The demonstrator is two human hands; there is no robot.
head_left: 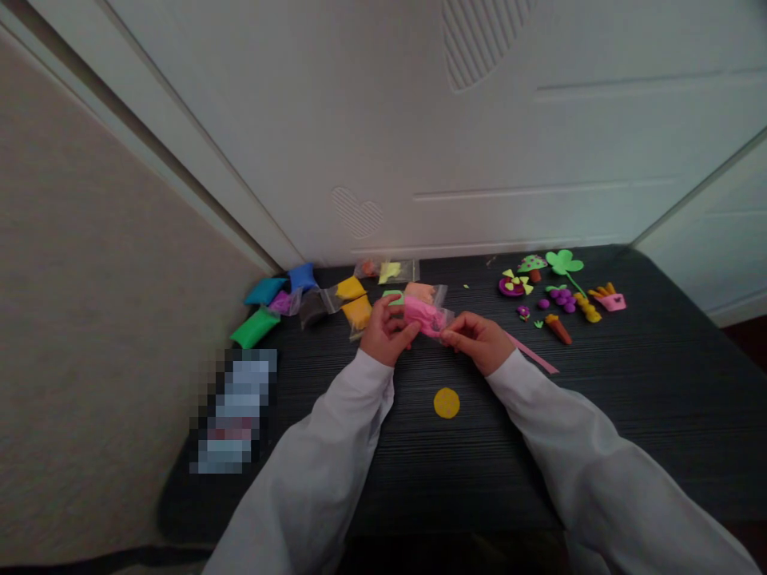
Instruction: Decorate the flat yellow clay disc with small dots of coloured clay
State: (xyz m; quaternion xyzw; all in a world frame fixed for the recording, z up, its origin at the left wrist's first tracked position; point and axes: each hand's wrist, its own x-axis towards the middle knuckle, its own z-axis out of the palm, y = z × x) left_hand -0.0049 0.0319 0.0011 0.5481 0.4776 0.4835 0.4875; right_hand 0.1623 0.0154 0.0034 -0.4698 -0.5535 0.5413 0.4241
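Between both hands is a clear bag of pink modelling clay (423,316), raised a little over the dark table. My left hand (387,331) is closed round the bag's left end, thumb in front. My right hand (476,339) pinches the bag's right edge between thumb and fingertips. Nearer to me, a flat yellow clay disc (447,403) lies on the table. Just behind the held bag are a bag of peach clay (427,292) and a light green piece (394,298), both partly covered. A thin pink strip (536,355) sticks out beyond my right wrist.
Bags of yellow (358,311), black (312,307), blue (303,277) and green clay (256,327) lie at the back left. A blurred-out flat object (240,407) is at the left edge. Several small clay figures, including a mushroom (533,266) and grapes (563,299), stand back right. A white panel (383,160) rises behind.
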